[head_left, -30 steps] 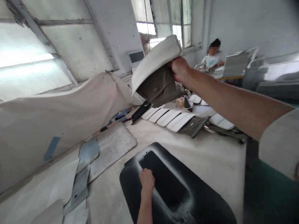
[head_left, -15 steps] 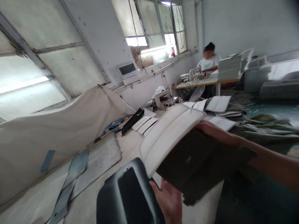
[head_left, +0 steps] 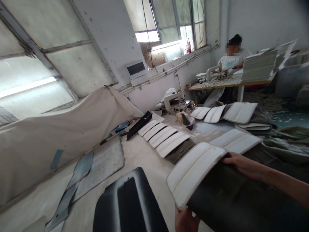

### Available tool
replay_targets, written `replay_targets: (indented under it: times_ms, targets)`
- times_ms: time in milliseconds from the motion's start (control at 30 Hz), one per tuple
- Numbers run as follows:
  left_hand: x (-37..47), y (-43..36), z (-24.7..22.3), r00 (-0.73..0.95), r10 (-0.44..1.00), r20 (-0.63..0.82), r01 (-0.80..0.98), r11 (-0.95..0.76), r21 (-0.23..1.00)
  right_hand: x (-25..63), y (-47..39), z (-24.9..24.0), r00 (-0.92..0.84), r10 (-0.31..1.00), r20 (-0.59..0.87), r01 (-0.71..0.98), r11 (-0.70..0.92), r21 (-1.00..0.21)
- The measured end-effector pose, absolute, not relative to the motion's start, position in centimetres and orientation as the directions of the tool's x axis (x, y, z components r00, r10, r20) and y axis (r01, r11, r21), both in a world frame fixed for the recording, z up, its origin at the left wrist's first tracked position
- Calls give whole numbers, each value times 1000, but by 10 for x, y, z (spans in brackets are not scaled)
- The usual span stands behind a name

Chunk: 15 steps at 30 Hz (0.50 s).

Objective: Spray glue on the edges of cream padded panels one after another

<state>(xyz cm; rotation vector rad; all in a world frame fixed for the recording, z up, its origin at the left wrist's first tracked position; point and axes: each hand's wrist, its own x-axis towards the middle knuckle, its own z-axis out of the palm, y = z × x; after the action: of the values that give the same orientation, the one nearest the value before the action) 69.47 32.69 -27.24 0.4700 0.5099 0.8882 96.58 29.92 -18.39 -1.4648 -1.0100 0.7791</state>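
A white padded panel (head_left: 196,170) with seam lines across it and dark olive fabric (head_left: 231,193) attached hangs above the near side of the table. At its far right corner, my right hand (head_left: 241,162) grips the edge, thumb on top. My left hand (head_left: 185,219) closes on the lower left corner from below, its fingers partly hidden under the panel. Just left of that hand lies a black moulded form (head_left: 127,204) with pale worn edges. Behind the held panel, a row of similar white padded panels (head_left: 172,143) lies overlapping.
More padded panels (head_left: 240,112) lie at the right, by crumpled green fabric (head_left: 289,141). A sewing machine (head_left: 173,100) stands at the back. Blue-grey strips (head_left: 78,177) and a flat board (head_left: 108,158) lie left. A co-worker (head_left: 231,59) sits at another table (head_left: 224,85).
The held panel has come down and to the right, exposing the row of panels behind it. My left hand has moved from beside the black form onto the panel's lower corner.
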Motion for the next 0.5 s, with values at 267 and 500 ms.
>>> replay_targets:
  times_ms: [267, 500]
  targets:
    - [725, 421, -273, 520, 830, -201, -619, 528, 581, 1027, 403, -219, 346, 933, -100, 136, -156, -978]
    - [745, 436, -270, 401, 856, -326, -562, 511, 650, 1057, 441, -265, 469, 877, -102, 409, -318, -855]
